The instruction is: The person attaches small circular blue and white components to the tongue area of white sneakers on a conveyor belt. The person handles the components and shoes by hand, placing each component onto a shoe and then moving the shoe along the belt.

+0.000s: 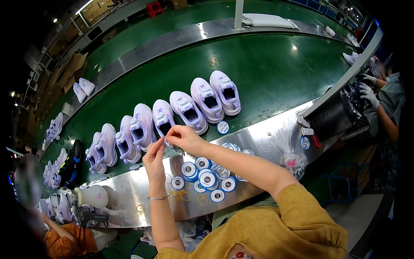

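Observation:
My left hand (155,160) and my right hand (186,140) meet at the near edge of the green belt, thumbs and fingertips pinched together. Whatever lies between the fingertips is too small to make out. Just beyond them stands a pale lilac sneaker (163,113), its heel partly hidden by my right hand. It belongs to a slanting row of several such sneakers (142,123), toes pointing away. Below my right forearm, round blue-rimmed tags (208,179) lie heaped on the metal ledge (172,207). One more round tag (223,127) rests by the row's right end.
Clear plastic tag strings (290,153) lie bunched on the ledge at right, near a red-handled tool (316,140). Yellow rubber bands (180,195) lie beside the tags. A white spray-gun cup (94,196) and a black shoe (72,163) are at left. A gloved co-worker (381,101) stands far right.

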Demonstrator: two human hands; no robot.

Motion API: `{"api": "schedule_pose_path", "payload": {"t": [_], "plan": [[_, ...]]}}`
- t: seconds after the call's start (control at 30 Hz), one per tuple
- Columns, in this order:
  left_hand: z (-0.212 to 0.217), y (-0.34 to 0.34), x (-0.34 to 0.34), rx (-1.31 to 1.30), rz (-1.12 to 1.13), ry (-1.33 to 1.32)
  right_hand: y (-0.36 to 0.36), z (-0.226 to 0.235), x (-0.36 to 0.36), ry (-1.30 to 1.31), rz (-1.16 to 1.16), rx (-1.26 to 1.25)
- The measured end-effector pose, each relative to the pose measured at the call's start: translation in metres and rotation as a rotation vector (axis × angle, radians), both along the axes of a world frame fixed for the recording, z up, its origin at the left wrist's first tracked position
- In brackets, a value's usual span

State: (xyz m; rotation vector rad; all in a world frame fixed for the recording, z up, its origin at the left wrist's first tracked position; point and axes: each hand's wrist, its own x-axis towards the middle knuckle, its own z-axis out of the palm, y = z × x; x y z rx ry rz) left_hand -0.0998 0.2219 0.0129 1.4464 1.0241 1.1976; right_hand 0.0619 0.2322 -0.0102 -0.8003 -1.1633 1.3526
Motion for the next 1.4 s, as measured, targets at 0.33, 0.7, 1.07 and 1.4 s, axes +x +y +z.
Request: {"api": "schedule_pose_path", "payload": {"t": [0.33, 0.7, 1.07, 1.4], "plan": [[0.001, -0.007, 0.002, -0.054, -0.073, -0.022, -0.005, 0.002, 0.003, -0.226, 0.016, 0.103], [-0.006, -0.014, 0.008, -0.108, -0.043, -0.072, -0.006, -0.011, 0.011, -0.234, 0.052, 0.047], [-0.021, -0.019, 0.016, 0.152, 0.001, 0.394, -0.023, 0.008, 0.053, -0.193, -0.020, -0.031], [-0.031, -0.078, -0.022, 0.034, 0.535, 0.304, -0.150, 0.035, 0.231, -0.526, -0.599, -0.052]]}}
